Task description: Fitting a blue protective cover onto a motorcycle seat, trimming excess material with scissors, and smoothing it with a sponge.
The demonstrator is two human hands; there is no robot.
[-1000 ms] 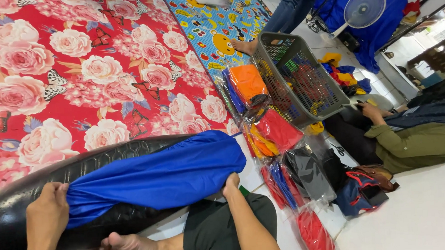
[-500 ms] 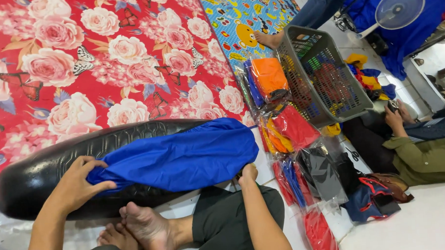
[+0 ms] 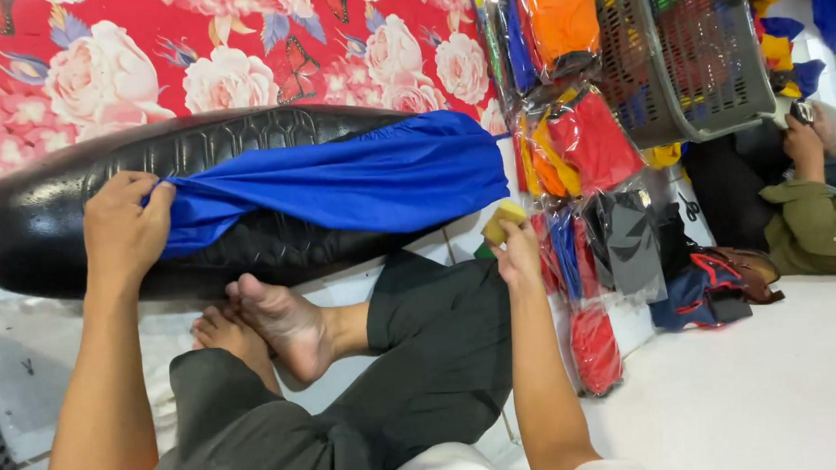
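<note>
— While the black motorcycle seat (image 3: 75, 219) lies on its side across the floor, where is the blue cover (image 3: 360, 177) found?

— It is seen drawn over the right end of the seat and stretched leftward along its top. The gathered free edge is pinched in the left hand (image 3: 121, 227), whose fingers are clenched on the cloth, the knuckles resting against the embossed black surface.

— And the right hand (image 3: 519, 250)?

— A small yellow block, a sponge by its look (image 3: 503, 221), is grasped in it, just beside the cover's right end. Whether the cloth is also touched there cannot be told.

— What could go wrong, as judged from this?

— Only one edge of the cover is held, so the fabric may be pulled askew and bunched on the near side. If it is tugged too hard, the far end might be slipped off the seat's tip, since nothing visibly pins it. The seat could also be rolled toward the bare feet (image 3: 282, 323), which lie just beside it.

— Anything close by?

— Packets of coloured fabric (image 3: 581, 137) are stacked right beside the cover's end, near a grey mesh basket (image 3: 708, 58), and could be knocked over. A red floral mat (image 3: 245, 56) is spread behind the seat.
</note>
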